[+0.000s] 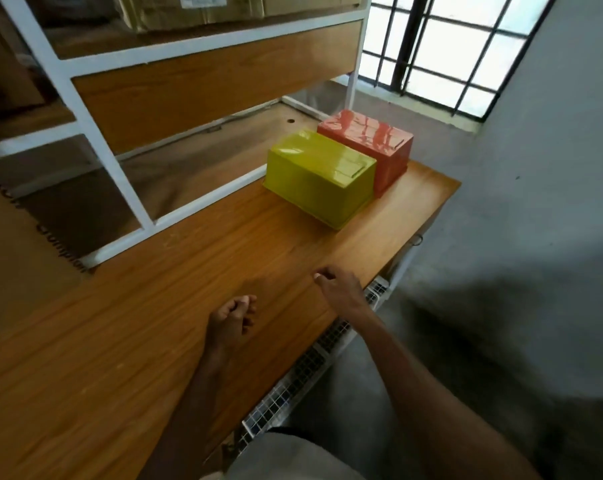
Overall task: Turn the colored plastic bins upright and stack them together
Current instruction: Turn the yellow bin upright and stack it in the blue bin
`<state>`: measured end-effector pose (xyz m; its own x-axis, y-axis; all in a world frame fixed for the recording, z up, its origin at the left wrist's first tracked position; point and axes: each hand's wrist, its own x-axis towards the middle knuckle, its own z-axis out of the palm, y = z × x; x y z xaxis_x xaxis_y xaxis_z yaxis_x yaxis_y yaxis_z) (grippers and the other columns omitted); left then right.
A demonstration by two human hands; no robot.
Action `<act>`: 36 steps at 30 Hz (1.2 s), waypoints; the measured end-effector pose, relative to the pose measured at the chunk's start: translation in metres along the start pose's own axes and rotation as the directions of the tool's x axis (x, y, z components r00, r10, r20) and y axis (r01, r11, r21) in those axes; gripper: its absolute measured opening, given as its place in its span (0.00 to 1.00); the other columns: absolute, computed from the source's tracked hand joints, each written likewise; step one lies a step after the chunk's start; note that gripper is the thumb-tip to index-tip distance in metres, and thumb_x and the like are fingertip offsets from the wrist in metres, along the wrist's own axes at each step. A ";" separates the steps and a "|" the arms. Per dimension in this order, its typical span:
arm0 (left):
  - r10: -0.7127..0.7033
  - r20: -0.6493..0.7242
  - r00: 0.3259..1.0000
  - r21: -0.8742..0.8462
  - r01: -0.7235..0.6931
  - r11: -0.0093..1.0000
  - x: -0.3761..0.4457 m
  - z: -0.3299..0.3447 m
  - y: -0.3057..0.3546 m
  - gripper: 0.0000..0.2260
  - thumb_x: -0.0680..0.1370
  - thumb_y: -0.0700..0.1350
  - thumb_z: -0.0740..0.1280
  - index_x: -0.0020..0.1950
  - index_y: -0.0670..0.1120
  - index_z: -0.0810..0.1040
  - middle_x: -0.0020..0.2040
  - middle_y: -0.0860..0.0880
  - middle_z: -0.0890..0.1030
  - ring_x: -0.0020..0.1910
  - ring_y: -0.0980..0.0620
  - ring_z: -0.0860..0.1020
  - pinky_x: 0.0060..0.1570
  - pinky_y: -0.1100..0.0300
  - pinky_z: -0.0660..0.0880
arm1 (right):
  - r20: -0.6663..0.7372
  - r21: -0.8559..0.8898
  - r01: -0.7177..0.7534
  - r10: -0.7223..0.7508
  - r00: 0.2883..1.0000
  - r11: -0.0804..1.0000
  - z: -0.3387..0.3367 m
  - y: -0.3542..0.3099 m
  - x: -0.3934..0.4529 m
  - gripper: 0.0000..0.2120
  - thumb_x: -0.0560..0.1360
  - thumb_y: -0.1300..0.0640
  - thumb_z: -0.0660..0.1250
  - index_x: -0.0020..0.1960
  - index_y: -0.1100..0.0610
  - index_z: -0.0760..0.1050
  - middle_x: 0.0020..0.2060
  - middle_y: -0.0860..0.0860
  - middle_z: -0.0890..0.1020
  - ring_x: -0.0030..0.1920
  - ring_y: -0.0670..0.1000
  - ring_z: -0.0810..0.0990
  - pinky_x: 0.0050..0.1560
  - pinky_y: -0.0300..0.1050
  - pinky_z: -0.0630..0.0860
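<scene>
Yellow-green plastic bin (319, 176) and orange bin (369, 147) — both set upside down, side by side, touching, on the far right of the wooden table (154, 323). Left hand (230, 320) and right hand (338, 284) — fingers loosely curled, nothing held, well short of the bins.

Left hand (231, 318) and right hand (338, 285) both empty, fingers loosely curled, forearms extended forward

Two upturned bins, one green bin (319, 176) and one orange bin (371, 147); two empty hands.
</scene>
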<state>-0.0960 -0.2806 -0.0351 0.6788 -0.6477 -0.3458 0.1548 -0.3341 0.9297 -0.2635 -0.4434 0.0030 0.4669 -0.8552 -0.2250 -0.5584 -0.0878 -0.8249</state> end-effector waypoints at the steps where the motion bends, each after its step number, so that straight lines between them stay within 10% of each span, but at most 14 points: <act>1: 0.010 0.006 1.000 -0.009 -0.010 1.000 0.011 0.015 0.012 0.10 0.85 0.45 0.62 0.52 0.48 0.83 0.48 0.46 0.82 0.42 0.47 0.79 0.41 0.55 0.74 | -0.011 -0.007 0.007 -0.007 1.000 1.000 -0.014 0.001 0.018 0.13 0.83 0.52 0.65 0.63 0.55 0.81 0.52 0.52 0.84 0.44 0.47 0.79 0.35 0.37 0.72; 16: 0.115 -0.162 0.980 -0.017 -0.119 0.993 0.133 0.165 0.134 0.12 0.85 0.48 0.62 0.59 0.48 0.84 0.50 0.48 0.84 0.43 0.50 0.80 0.41 0.59 0.75 | 0.061 -0.029 0.226 -0.224 0.973 0.974 -0.157 -0.023 0.298 0.14 0.82 0.57 0.67 0.66 0.55 0.80 0.60 0.55 0.82 0.53 0.51 0.80 0.46 0.44 0.75; 23: 0.089 -0.219 0.972 -0.012 -0.094 0.995 0.174 0.230 0.159 0.12 0.85 0.49 0.62 0.59 0.45 0.83 0.48 0.47 0.82 0.40 0.51 0.80 0.40 0.57 0.74 | 0.103 -0.268 0.270 -0.251 0.962 0.925 -0.187 -0.030 0.402 0.23 0.79 0.48 0.69 0.72 0.52 0.73 0.70 0.57 0.75 0.68 0.62 0.74 0.66 0.63 0.73; 29: 0.033 -0.251 0.968 0.036 -0.024 0.999 0.205 0.271 0.160 0.13 0.84 0.52 0.64 0.68 0.51 0.77 0.56 0.47 0.80 0.50 0.47 0.81 0.50 0.46 0.79 | 0.208 -0.342 0.223 -0.158 0.965 0.913 -0.194 -0.023 0.434 0.33 0.72 0.41 0.65 0.74 0.53 0.68 0.65 0.58 0.77 0.63 0.64 0.76 0.64 0.66 0.74; 36: -0.100 -0.179 0.979 0.012 0.104 0.995 0.220 0.297 0.160 0.28 0.82 0.60 0.64 0.80 0.53 0.63 0.66 0.51 0.74 0.63 0.43 0.79 0.57 0.48 0.79 | 0.221 -0.347 0.170 -0.096 0.971 0.922 -0.191 -0.027 0.435 0.16 0.75 0.54 0.66 0.61 0.58 0.75 0.55 0.57 0.81 0.55 0.62 0.79 0.59 0.58 0.75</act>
<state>-0.1352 -0.6798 0.0003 0.7773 -0.4780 -0.4090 0.2161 -0.4078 0.8871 -0.1767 -0.9108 0.0263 0.6584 -0.7088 -0.2534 -0.6732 -0.4039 -0.6193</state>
